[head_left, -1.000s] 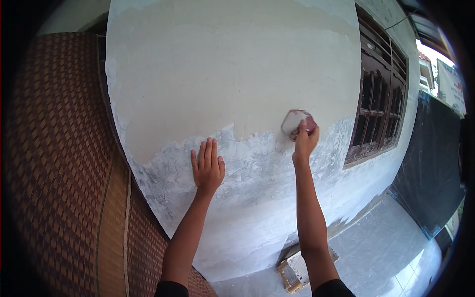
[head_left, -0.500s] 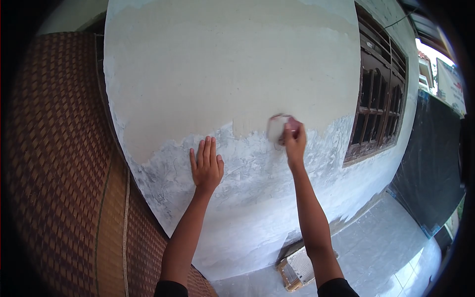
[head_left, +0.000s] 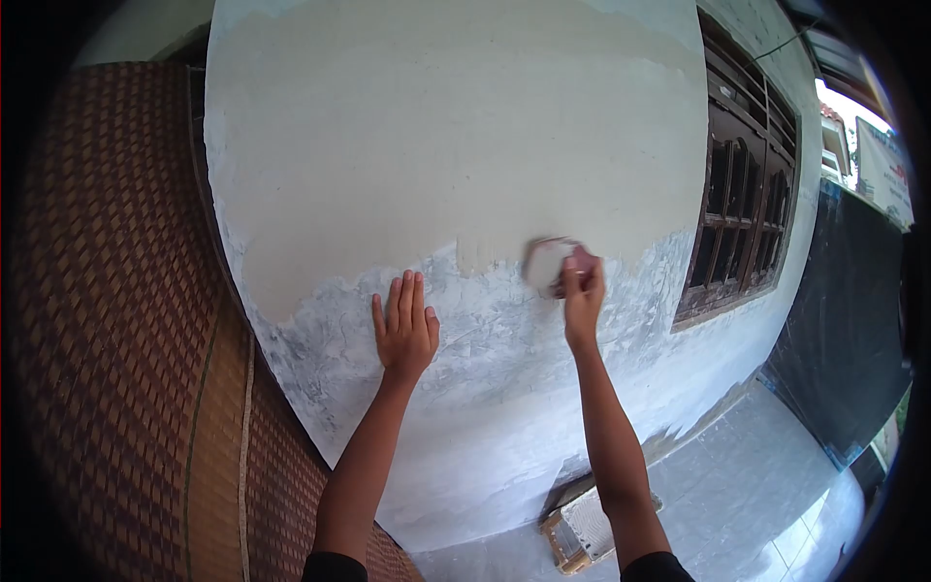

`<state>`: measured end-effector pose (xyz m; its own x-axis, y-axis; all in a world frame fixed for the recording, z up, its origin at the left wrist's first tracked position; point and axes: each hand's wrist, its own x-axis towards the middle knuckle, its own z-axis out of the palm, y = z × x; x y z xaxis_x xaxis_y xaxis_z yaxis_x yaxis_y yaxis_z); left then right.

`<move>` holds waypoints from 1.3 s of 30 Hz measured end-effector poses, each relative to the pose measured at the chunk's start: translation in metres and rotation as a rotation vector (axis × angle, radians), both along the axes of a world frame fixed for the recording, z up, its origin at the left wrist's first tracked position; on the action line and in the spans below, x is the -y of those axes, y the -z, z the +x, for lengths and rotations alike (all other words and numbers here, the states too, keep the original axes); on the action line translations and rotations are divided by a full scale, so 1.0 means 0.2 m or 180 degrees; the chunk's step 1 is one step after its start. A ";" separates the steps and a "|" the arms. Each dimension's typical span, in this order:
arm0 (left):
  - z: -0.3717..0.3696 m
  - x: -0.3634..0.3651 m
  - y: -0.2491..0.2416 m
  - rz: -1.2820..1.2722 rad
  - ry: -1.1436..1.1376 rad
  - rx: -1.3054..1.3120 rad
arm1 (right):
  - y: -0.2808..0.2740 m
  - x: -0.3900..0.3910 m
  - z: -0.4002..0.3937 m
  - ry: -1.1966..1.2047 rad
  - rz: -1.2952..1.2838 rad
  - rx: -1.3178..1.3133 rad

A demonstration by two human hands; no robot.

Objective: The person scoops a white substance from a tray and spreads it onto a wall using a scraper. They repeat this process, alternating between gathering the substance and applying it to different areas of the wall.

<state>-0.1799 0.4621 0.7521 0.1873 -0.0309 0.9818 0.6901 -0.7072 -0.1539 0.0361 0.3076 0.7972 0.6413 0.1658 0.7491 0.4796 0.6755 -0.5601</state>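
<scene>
My left hand (head_left: 405,325) lies flat against the wall (head_left: 446,126), fingers pointing up, near the ragged line where beige paint meets a grey-white rough patch (head_left: 490,335). To the right of it, my right hand (head_left: 584,296) pinches a piece of sandpaper (head_left: 550,268) between thumb and fingers. The sandpaper has a reddish-brown edge and a whitish face, is blurred by motion, and is against the wall at the same paint line. Part of it is hidden behind my fingers.
A woven brown mat or panel (head_left: 107,272) stands along the left. At right is a dark wooden window (head_left: 745,184), with a black sheet (head_left: 839,320) beyond it. A small worn stool-like object (head_left: 585,529) sits on the grey tiled floor (head_left: 718,485) by the wall's base.
My right hand has moved slightly down with the sandpaper along the wall. My left hand stays in nearly the same place.
</scene>
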 end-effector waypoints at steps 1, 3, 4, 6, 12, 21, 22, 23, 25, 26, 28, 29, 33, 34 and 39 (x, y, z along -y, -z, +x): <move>0.00 0.00 0.01 -0.0012 -0.0005 -0.0011 | 0.02 -0.01 0.02 0.0482 -0.0579 0.0491; -0.01 0.01 0.01 -0.0050 0.0004 -0.0029 | 0.01 -0.03 0.09 0.0728 -0.0180 0.0057; -0.01 0.01 0.01 -0.0071 0.0013 -0.0030 | 0.00 0.00 0.13 0.0630 0.0011 -0.0570; 0.00 0.01 0.00 -0.0045 0.0000 0.0004 | -0.02 0.02 0.11 0.0549 0.0364 -0.0795; 0.00 0.01 0.01 -0.0046 0.0040 -0.0019 | -0.08 -0.08 0.07 0.0835 -0.0345 0.0093; 0.00 0.01 0.01 -0.0084 -0.0100 0.0012 | -0.22 -0.05 0.09 0.0856 -0.0159 -0.0076; 0.00 0.01 0.01 -0.0087 -0.0131 0.0001 | -0.23 -0.02 0.14 0.0693 0.0096 -0.0517; -0.01 0.01 0.01 -0.0085 -0.0137 0.0012 | -0.24 0.01 0.13 0.0822 0.0326 -0.0652; 0.00 0.01 0.00 -0.0037 -0.0145 0.0027 | -0.25 0.03 0.11 0.0540 0.0499 -0.0674; 0.00 0.01 0.00 -0.0036 -0.0134 0.0024 | -0.25 0.02 0.06 0.0473 0.0305 -0.0306; 0.00 0.01 0.01 -0.0056 -0.0113 0.0029 | -0.21 -0.06 0.10 0.0896 -0.0251 0.0643; 0.00 0.01 0.01 -0.0060 -0.0105 0.0010 | -0.21 -0.04 0.12 0.0902 -0.0258 0.0625; 0.00 0.00 0.00 -0.0040 -0.0067 0.0039 | -0.28 0.01 0.10 0.1093 0.0267 -0.0746; 0.00 0.00 0.01 -0.0039 0.0004 0.0002 | -0.29 0.01 0.05 0.0622 0.0380 -0.0650; 0.00 0.00 0.01 -0.0035 -0.0032 -0.0028 | -0.26 -0.08 0.07 0.0904 -0.0073 -0.0378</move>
<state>-0.1800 0.4630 0.7505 0.1963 -0.0181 0.9804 0.6957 -0.7020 -0.1522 0.0503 0.3230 0.8490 0.7473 -0.0166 0.6643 0.5777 0.5104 -0.6370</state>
